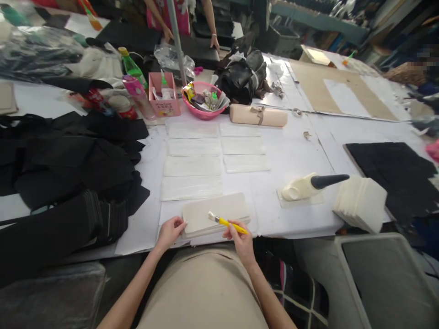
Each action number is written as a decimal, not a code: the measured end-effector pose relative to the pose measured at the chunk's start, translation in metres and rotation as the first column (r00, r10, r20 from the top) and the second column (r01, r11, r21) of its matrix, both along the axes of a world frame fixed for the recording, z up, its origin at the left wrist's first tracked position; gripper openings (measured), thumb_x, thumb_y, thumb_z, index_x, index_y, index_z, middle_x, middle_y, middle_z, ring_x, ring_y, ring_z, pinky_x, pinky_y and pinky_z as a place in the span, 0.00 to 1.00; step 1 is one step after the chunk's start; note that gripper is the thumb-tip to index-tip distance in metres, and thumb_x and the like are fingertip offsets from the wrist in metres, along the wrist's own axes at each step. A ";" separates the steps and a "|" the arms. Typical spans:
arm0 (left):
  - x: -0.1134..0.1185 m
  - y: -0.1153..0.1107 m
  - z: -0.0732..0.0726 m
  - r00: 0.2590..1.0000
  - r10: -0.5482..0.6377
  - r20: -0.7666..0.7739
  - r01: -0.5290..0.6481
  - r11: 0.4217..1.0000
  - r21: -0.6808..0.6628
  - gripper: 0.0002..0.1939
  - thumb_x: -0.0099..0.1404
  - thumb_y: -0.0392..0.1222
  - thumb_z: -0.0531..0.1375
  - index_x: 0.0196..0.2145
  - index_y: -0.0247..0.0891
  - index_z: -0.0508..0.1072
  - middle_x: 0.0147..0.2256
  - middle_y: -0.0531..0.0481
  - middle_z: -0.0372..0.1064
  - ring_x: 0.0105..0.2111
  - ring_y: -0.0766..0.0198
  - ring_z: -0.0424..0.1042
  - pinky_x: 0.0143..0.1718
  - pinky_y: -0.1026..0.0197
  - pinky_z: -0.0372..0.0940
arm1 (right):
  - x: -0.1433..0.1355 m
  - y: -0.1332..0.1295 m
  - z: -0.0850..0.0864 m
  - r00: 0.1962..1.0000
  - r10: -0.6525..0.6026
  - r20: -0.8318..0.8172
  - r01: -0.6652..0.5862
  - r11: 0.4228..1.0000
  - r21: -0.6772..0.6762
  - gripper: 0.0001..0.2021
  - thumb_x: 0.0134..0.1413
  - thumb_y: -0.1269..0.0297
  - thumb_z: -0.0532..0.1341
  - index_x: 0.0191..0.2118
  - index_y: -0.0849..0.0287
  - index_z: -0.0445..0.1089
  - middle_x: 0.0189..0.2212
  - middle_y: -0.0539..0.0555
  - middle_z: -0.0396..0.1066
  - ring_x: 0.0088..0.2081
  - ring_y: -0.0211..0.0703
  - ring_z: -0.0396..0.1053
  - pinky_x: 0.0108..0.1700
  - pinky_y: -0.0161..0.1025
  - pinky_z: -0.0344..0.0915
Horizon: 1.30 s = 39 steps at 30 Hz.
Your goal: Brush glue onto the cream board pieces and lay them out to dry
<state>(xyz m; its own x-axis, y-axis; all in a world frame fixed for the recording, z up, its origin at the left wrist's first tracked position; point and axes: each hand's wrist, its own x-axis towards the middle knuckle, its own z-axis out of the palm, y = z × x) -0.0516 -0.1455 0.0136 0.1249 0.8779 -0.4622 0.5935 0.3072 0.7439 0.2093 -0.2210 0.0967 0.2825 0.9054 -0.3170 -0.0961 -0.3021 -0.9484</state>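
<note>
My right hand (240, 238) is wrapped round the yellow handle of a paintbrush (229, 224). The brush's pale bristles point left, over the middle of a stack of off-white rectangular sheets (202, 214) at the table's front edge. At the stack's left end my left hand (172, 234) is closed, thumb and fingertips pinching the edge of the top sheets. Beyond the stack lie two columns of separate whitish strips (192, 166), some with a wet-looking shine. To the right, a cream-coated glue bottle (297, 188) with a dark nozzle lies on its side on a small pad.
Black cut pieces (75, 157) are heaped on the left. A pink basket (206, 101), pink box (163, 96) and beige roll (258, 115) stand behind the strips. White blocks of stacked pieces (360, 201) sit right, above a grey bin (387, 278). Another person's hands (214, 43) rest across the table.
</note>
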 end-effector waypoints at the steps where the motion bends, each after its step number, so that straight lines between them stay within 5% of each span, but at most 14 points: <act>1: -0.002 0.001 -0.001 0.999 0.005 0.042 -0.004 1.000 -0.025 0.16 0.54 0.56 0.58 0.24 0.40 0.67 0.18 0.53 0.69 0.20 0.62 0.67 0.25 0.62 0.59 | -0.011 0.003 -0.004 1.000 0.027 -0.011 -0.027 1.000 -0.006 0.14 0.57 0.53 0.59 0.42 0.57 0.70 0.24 0.51 0.73 0.26 0.43 0.73 0.29 0.38 0.69; 7: -0.005 0.002 -0.008 0.988 0.037 0.150 -0.026 0.997 -0.074 0.15 0.53 0.55 0.59 0.25 0.39 0.67 0.18 0.53 0.68 0.19 0.62 0.68 0.25 0.62 0.60 | -0.032 0.014 -0.022 0.993 0.102 0.052 -0.100 0.995 -0.027 0.15 0.57 0.51 0.58 0.42 0.57 0.70 0.23 0.50 0.73 0.26 0.43 0.72 0.30 0.39 0.69; 15: -0.007 0.004 -0.013 0.983 0.028 0.182 -0.016 0.997 -0.071 0.14 0.53 0.52 0.59 0.25 0.39 0.67 0.18 0.52 0.69 0.20 0.63 0.68 0.25 0.62 0.61 | 0.036 -0.007 -0.007 0.874 -0.274 0.402 0.274 0.960 0.058 0.17 0.58 0.50 0.57 0.43 0.60 0.68 0.26 0.52 0.72 0.29 0.44 0.73 0.32 0.41 0.70; 19: -0.006 0.007 -0.010 0.971 0.050 0.234 -0.020 0.991 -0.130 0.14 0.51 0.52 0.59 0.24 0.38 0.66 0.17 0.53 0.68 0.19 0.63 0.68 0.23 0.62 0.61 | -0.005 0.005 0.001 0.950 -0.115 0.291 0.101 0.993 0.065 0.16 0.59 0.51 0.57 0.44 0.59 0.68 0.26 0.51 0.72 0.29 0.43 0.73 0.33 0.40 0.70; 23: -0.005 0.009 -0.007 0.963 0.065 0.262 -0.024 0.987 -0.160 0.15 0.50 0.53 0.59 0.24 0.38 0.66 0.17 0.53 0.67 0.18 0.63 0.68 0.22 0.63 0.61 | -0.064 0.028 -0.010 0.983 0.110 0.149 -0.119 0.992 0.050 0.15 0.59 0.51 0.56 0.43 0.57 0.68 0.25 0.50 0.72 0.28 0.42 0.73 0.33 0.39 0.70; 28: -0.003 0.007 -0.005 0.968 0.062 0.242 -0.032 0.992 -0.125 0.12 0.51 0.51 0.58 0.23 0.39 0.65 0.16 0.53 0.67 0.18 0.63 0.67 0.23 0.63 0.60 | -0.089 0.049 -0.032 0.990 0.133 0.056 -0.134 0.991 0.024 0.15 0.58 0.50 0.58 0.42 0.56 0.68 0.24 0.49 0.73 0.26 0.42 0.74 0.30 0.37 0.70; 33: -0.004 0.003 -0.011 0.979 0.049 0.198 -0.036 0.997 -0.069 0.10 0.53 0.48 0.57 0.24 0.39 0.66 0.16 0.54 0.68 0.19 0.63 0.68 0.24 0.63 0.60 | -0.062 0.049 -0.040 0.995 -0.009 0.094 0.008 1.000 0.012 0.16 0.57 0.51 0.58 0.42 0.59 0.68 0.24 0.51 0.73 0.25 0.42 0.74 0.27 0.36 0.69; 39: -0.004 0.001 -0.017 0.987 0.040 0.157 -0.034 0.999 -0.037 0.09 0.54 0.46 0.57 0.24 0.39 0.67 0.17 0.54 0.68 0.20 0.63 0.69 0.25 0.63 0.60 | 0.015 0.031 -0.041 0.910 -0.320 0.265 0.313 0.947 0.069 0.19 0.55 0.49 0.60 0.42 0.62 0.67 0.25 0.52 0.73 0.26 0.45 0.74 0.29 0.40 0.71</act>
<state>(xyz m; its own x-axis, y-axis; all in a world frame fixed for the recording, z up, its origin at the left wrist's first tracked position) -0.0557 -0.1444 -0.0033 0.1663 0.8674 -0.4690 0.4575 0.3535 0.8159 0.2238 -0.1902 0.0559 0.6270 0.7608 -0.1673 0.0772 -0.2745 -0.9585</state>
